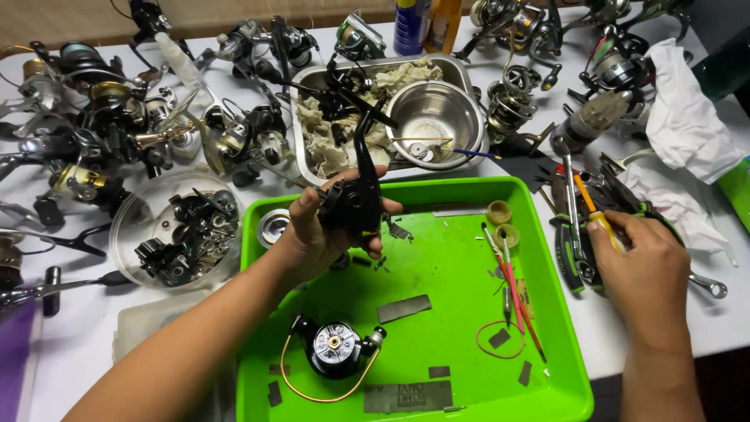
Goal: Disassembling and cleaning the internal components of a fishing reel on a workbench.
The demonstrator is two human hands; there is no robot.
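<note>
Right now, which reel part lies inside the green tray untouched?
The rotor with the gold bail wire at the green tray front; the left hand holds the black reel body.

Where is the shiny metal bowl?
In the head view, the metal bowl sits at the top middle, inside the right end of a metal tray beside crumpled rags, just behind the green tray.

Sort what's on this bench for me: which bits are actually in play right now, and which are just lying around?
In play:
- black reel body, held up in left hand
- orange-handled screwdriver, under right hand
- green tray
- reel spool with gold bail, in tray

Lying about:
- assembled reels
- steel bowl
- white rag
- spray cans
</note>
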